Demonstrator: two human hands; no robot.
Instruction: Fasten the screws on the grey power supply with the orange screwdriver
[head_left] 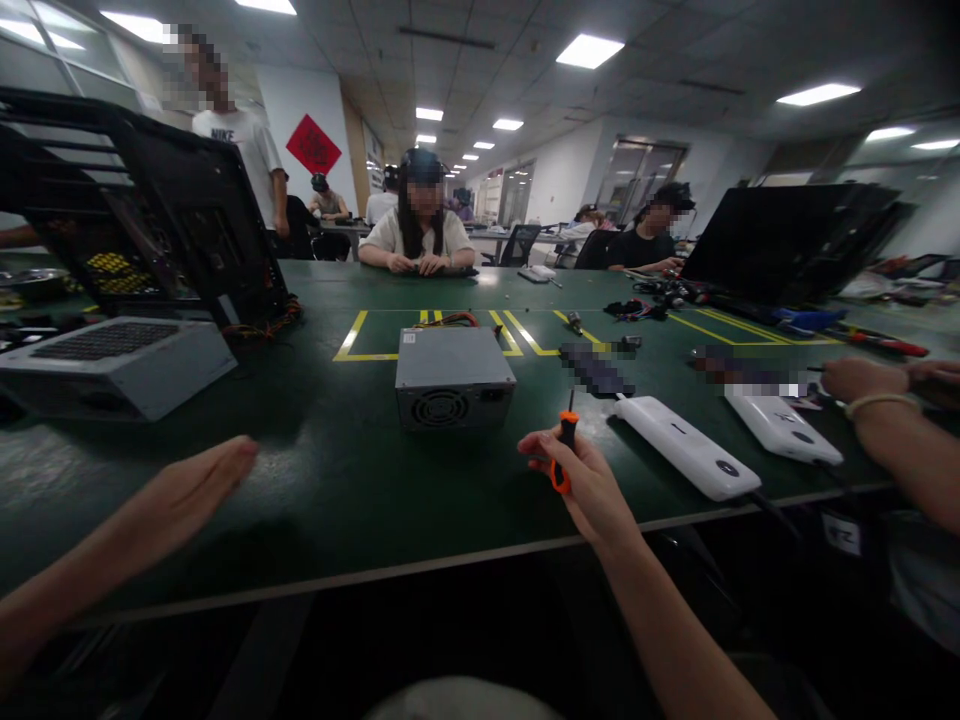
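My right hand (581,475) is closed around an orange and black screwdriver (568,440), its shaft pointing up and away from me. Left of it, a grey computer power supply (454,375) stands on the green table (337,500), its fan grille and power socket facing me and some cables behind it. My left hand (199,485) is stretched out over the table with straight fingers and holds nothing. A second, larger-looking power supply (120,365) lies beyond that hand at the left.
A black open computer case (150,200) stands at the back left, another dark case (780,240) at the right. White devices (686,445) with leads lie right of my right hand. A co-worker's hand (862,380) works at far right. Another person (420,220) sits across.
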